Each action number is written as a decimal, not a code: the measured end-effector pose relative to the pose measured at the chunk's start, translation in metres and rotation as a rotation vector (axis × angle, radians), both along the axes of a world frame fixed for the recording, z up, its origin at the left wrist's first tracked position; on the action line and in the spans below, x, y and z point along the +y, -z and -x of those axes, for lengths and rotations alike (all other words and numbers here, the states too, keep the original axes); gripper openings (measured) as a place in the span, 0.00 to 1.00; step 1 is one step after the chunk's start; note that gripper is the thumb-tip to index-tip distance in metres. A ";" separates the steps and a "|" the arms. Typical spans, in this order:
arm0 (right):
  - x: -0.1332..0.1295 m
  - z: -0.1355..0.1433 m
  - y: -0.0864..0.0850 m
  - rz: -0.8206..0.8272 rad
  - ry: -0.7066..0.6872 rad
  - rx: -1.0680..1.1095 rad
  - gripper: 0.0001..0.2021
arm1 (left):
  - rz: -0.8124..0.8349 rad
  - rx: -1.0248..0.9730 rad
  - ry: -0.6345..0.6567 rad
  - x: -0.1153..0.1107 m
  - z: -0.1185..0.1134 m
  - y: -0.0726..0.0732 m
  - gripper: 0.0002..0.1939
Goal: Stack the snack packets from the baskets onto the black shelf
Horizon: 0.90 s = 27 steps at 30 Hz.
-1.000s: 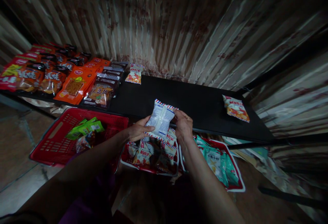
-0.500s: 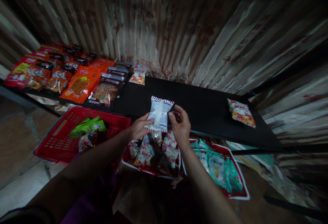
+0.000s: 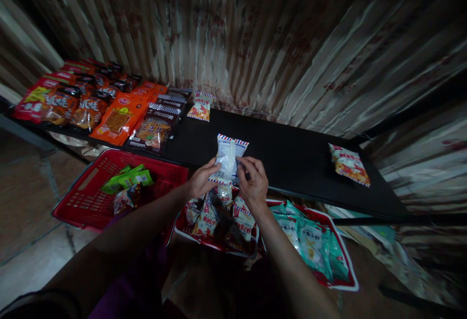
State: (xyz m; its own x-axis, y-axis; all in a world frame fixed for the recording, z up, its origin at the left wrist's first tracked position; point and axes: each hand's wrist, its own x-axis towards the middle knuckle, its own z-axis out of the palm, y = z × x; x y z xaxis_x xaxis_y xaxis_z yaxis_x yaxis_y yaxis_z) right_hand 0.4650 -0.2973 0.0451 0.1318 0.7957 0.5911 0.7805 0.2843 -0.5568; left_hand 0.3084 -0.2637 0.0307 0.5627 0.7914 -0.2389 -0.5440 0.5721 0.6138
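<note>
My left hand (image 3: 203, 179) grips a small white snack bag (image 3: 228, 156) by its lower left side, thumb on the front. The bag's printed back, with a centre seam and red-and-blue striped ends, faces me. At its right edge my right hand (image 3: 251, 180) is closed, fingers bent and thumb and fingertips against the bag. Just below both hands sits a red basket (image 3: 219, 250) of similar striped snack bags. On the black shelf (image 3: 270, 139) behind, one such bag (image 3: 200, 106) stands at the back and another (image 3: 349, 164) lies at the right.
Orange, red and brown snack packets (image 3: 118, 115) fill the shelf's left end. Below it, a red basket (image 3: 91, 202) holds green packets and a crumpled bag. Another basket (image 3: 352, 273) at the right has teal packets. A pleated curtain (image 3: 255, 51) hangs behind the shelf.
My right hand has come in to the bag's right side, its fingers closing from a more open pose. My left hand keeps its hold. The view has shifted slightly.
</note>
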 end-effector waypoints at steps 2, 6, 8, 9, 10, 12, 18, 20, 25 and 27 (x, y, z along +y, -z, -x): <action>-0.001 0.001 -0.001 -0.001 -0.020 -0.024 0.15 | -0.023 0.016 -0.034 0.000 -0.001 0.000 0.19; -0.003 0.004 -0.004 0.041 -0.081 -0.080 0.18 | -0.050 0.012 -0.068 0.002 -0.001 -0.001 0.20; -0.004 0.005 -0.005 0.073 -0.102 -0.078 0.20 | -0.069 -0.012 -0.063 0.002 0.000 -0.003 0.21; -0.005 0.005 -0.005 0.094 -0.105 -0.062 0.21 | -0.078 -0.020 -0.059 0.003 0.000 -0.003 0.21; -0.006 0.006 -0.006 0.122 -0.105 -0.034 0.22 | -0.091 -0.022 -0.063 0.003 0.000 -0.004 0.22; -0.007 0.006 -0.007 0.194 -0.104 0.062 0.25 | -0.143 -0.003 -0.089 0.005 0.000 -0.004 0.24; -0.007 0.013 -0.011 0.334 -0.206 0.554 0.29 | -0.581 0.307 -0.179 0.011 0.003 0.003 0.26; -0.006 0.016 -0.013 0.351 -0.232 0.672 0.30 | -0.744 0.449 -0.217 0.012 0.005 0.004 0.26; -0.004 0.020 -0.011 0.385 -0.259 0.885 0.30 | -0.861 0.610 -0.299 0.007 0.007 -0.005 0.24; -0.002 0.020 -0.007 0.369 -0.244 0.974 0.28 | -0.831 0.584 -0.323 0.004 0.007 -0.009 0.25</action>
